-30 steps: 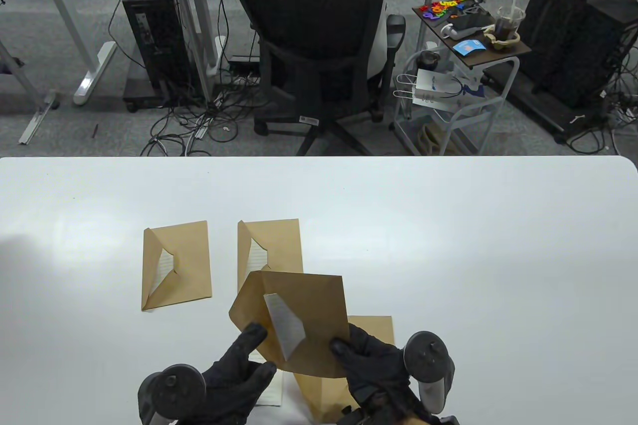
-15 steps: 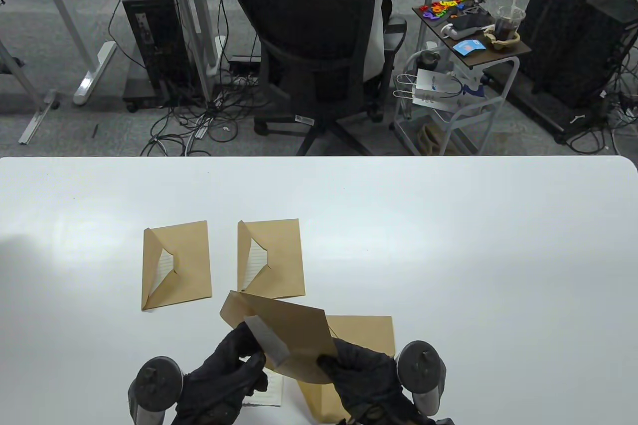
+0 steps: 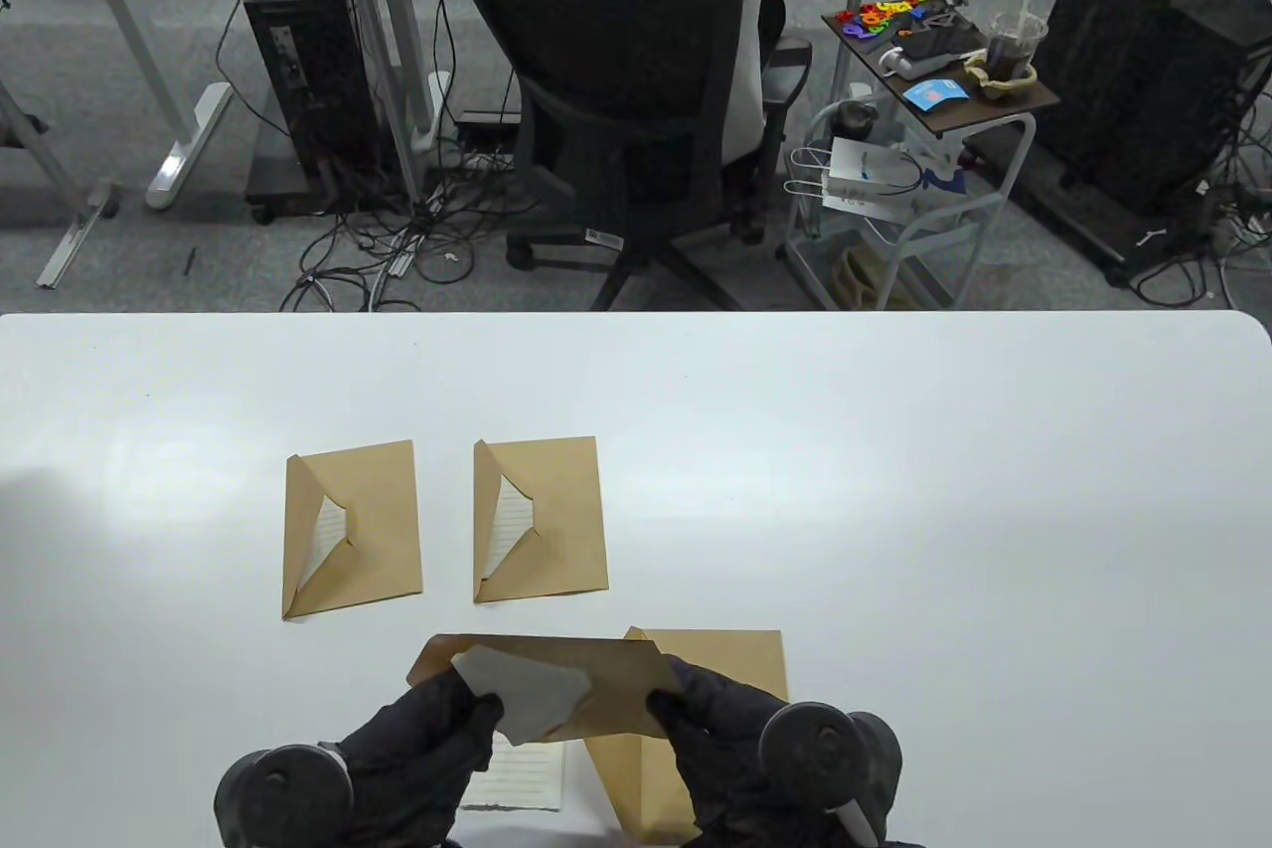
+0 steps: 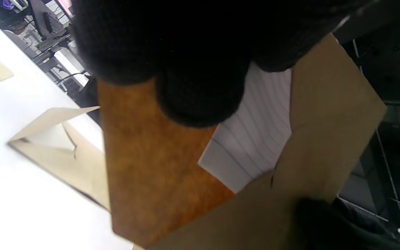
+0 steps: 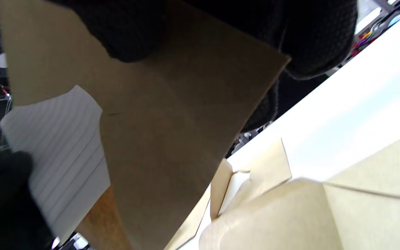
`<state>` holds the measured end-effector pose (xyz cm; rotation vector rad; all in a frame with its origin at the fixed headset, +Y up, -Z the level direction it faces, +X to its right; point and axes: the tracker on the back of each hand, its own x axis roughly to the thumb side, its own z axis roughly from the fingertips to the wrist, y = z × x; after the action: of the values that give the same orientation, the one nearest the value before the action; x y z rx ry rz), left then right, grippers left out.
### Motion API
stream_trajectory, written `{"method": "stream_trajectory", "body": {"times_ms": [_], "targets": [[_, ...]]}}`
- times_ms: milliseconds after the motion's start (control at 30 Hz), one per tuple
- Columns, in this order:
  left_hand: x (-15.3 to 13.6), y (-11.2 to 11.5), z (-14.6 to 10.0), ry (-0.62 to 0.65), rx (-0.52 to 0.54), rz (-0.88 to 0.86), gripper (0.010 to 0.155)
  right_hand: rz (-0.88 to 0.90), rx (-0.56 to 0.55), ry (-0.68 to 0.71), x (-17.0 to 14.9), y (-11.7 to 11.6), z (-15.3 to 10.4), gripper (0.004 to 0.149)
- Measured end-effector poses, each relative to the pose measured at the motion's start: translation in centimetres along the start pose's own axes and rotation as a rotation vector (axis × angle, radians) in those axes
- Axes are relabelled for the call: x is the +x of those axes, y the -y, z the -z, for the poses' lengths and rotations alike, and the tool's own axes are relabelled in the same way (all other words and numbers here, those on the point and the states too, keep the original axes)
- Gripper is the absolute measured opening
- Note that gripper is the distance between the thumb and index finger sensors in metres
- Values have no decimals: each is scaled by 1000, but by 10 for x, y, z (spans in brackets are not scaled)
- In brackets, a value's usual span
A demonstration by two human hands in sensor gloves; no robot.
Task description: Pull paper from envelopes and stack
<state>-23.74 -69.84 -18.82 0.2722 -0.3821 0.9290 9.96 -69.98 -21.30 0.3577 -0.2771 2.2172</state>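
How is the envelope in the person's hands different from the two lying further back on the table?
The held envelope is lifted off the table, gripped by the left hand and right hand; the two far envelopes lie flat, untouched. Its lined paper is pinched by the left fingers; theirs only peeks out. All are brown, flaps open.

Both gloved hands [image 3: 422, 749] [image 3: 725, 729] raised, fingers pinched

envelopes [image 3: 350, 530]: tan brown
paper [image 4: 255, 139]: white, thin ruled lines
gloves [image 3: 417, 759]: black
table [image 3: 894, 490]: white
chair [image 3: 616, 92]: black mesh
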Motion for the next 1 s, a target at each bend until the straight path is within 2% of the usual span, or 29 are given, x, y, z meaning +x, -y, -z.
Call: {"method": "stream_trajectory", "body": {"times_ms": [167, 300, 367, 433, 500, 600, 767, 1000], "targets": [[-18, -32, 0, -86, 99, -197, 45, 234, -35, -128, -18, 26, 6, 41], [-45, -39, 6, -252, -10, -366, 45, 362, -89, -219, -35, 47, 8, 41], [-60, -33, 10, -344, -104, -371, 46, 389, -109, -249, -41, 55, 9, 41], [-75, -23, 14, -418, -204, -288, 46, 393, -104, -256, -42, 60, 9, 41], [-88, -12, 18, -481, -247, -205, 47, 393, -101, -265, -41, 62, 8, 41], [-106, 6, 20, -573, -372, -145, 48, 392, -74, -264, -41, 63, 8, 42], [-110, 23, 18, -659, -435, -164, 49, 387, -52, -306, -44, 68, 6, 42], [-104, 39, 19, -661, -501, -17, 51, 444, -38, -356, -50, 72, 7, 42]]}}
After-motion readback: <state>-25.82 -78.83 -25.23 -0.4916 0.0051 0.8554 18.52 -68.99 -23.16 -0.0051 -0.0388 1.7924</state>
